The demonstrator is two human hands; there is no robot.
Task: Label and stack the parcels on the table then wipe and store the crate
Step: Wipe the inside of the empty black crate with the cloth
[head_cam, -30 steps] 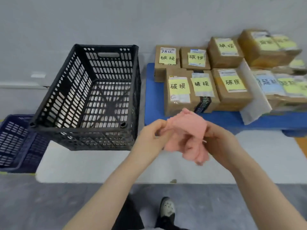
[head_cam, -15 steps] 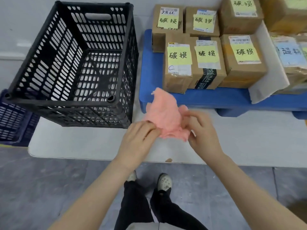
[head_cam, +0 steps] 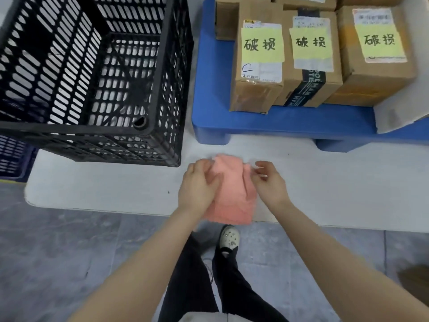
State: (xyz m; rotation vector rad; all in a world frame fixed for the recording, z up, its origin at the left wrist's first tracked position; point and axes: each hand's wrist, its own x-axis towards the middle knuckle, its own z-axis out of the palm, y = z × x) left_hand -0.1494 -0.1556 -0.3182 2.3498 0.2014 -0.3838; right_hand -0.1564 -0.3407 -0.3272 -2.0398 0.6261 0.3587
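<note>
a pale grey tabletop (head_cam: 97, 189) with a rounded near-left corner fills the middle of the view. below its edge lies a grey stone-look floor (head_cam: 69, 252), mottled, with faint tile seams. a blue slotted bin (head_cam: 14, 156) stands on the floor at the far left, partly hidden behind the tabletop. a brown patch (head_cam: 415, 277) shows at the right edge. light is even and soft.

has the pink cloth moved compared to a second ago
Yes. The pink cloth was held up level with the parcels; it now lies down at the white table's near edge, under both hands.
</note>
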